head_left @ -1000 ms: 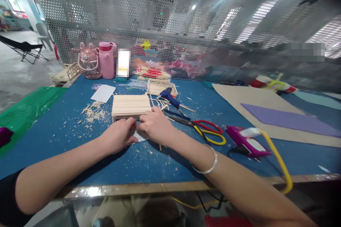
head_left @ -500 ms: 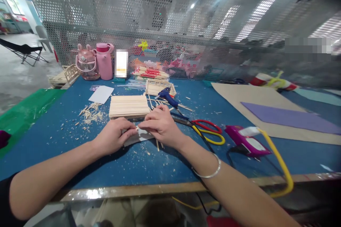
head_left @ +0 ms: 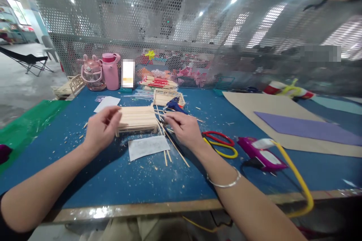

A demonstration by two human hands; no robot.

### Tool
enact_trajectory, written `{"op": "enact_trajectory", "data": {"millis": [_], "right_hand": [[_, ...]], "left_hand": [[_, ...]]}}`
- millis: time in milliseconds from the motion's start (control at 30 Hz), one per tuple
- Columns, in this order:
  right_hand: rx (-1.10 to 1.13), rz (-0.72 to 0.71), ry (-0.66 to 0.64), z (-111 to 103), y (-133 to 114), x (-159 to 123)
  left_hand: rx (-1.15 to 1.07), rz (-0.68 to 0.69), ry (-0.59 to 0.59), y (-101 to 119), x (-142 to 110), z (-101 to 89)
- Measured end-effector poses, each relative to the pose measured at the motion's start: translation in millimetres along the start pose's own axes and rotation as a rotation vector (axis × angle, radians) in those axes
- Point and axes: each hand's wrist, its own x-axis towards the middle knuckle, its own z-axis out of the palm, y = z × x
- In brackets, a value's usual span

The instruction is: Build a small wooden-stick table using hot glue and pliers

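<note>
- A person's left hand (head_left: pixel 100 131), grip slightly parted, nears the left end of a wooden-stick structure (head_left: pixel 137 117) on a blue counter (head_left: pixel 118 184).
- The right hand (head_left: pixel 186 130) hovers by loose sticks (head_left: pixel 166 158); whether its grip pinches anything is unclear.
- White paper (head_left: pixel 148 147) lies just in front of the structure.

The counter (head_left: pixel 135 188) has a blue top strewn with wood crumbs (head_left: pixel 155 168). Between the left hand (head_left: pixel 98 130) and right hand (head_left: pixel 186 130) stands a slatted stick piece (head_left: pixel 137 116); just nearer than both hands lies a white slip (head_left: pixel 148 147), loose sticks (head_left: pixel 181 154) beside it. Right of the right hand lie scissors (head_left: pixel 223 144), a purple device (head_left: pixel 261 155) and a beige sheet (head_left: pixel 240 109). Beyond the left hand stands a pink bottle (head_left: pixel 110 74).
</note>
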Motion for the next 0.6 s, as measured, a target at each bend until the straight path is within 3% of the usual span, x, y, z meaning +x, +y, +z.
{"op": "enact_trajectory", "data": {"millis": [67,133,200,300,367,433,600], "right_hand": [[0.059,0.181,0.037,2,2,3],[0.137,0.265,-0.032,3,0,4],[0.210,0.203,-0.210,4,-9,3],[0.137,-0.029,-0.477,10,-30,-6],[-0.009,-0.197,-0.540,17,-44,-15],[-0.132,-0.271,-0.583,25,-53,-24],[-0.285,-0.219,-0.605,35,-48,-33]], "left_hand": [[-0.005,-0.156,0.079,-15,13,-1.0],[-0.040,-0.334,0.007,-32,24,1.2],[-0.091,-0.473,-0.147,-44,30,5.6],[-0.180,-0.577,-0.232,-49,33,12.9],[-0.247,-0.599,-0.244,-45,34,16.7],[-0.367,-0.639,-0.262,-39,35,18.5],[-0.705,-0.755,-0.130,-30,39,9.7]]}}
